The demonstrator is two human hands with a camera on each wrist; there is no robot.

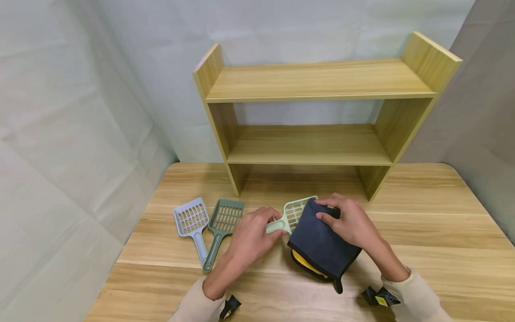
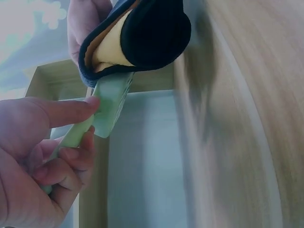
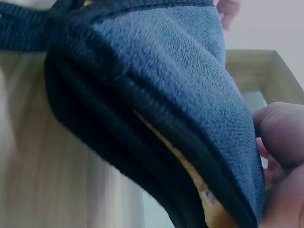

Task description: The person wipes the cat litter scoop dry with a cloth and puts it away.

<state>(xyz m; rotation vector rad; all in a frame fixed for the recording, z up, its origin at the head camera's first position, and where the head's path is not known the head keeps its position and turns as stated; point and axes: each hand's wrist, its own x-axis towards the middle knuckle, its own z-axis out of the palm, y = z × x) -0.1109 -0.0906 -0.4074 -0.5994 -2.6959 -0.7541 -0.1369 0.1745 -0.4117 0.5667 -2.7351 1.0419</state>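
Note:
My left hand (image 1: 251, 235) grips the handle of a pale green slotted litter scoop (image 1: 294, 211), thumb on top and fingers curled beneath. A folded cloth (image 1: 319, 237), dark blue outside and yellow inside, lies over part of the scoop's head. My right hand (image 1: 353, 221) pinches this cloth near its upper edge, by the scoop's far rim. In the left wrist view the cloth (image 2: 154, 35) wraps over the end of the scoop (image 2: 111, 102). The right wrist view shows the hanging cloth (image 3: 185, 71) close up, a yellow strip between its layers; it hides the scoop there.
Left of my left hand lie a light blue litter scoop (image 1: 192, 218) and a dark green one (image 1: 226, 217), their handle ends together. A wooden two-tier shelf (image 1: 310, 144) stands at the back of the wooden table (image 1: 438, 259). Pale fabric (image 1: 80, 112) hangs around the table.

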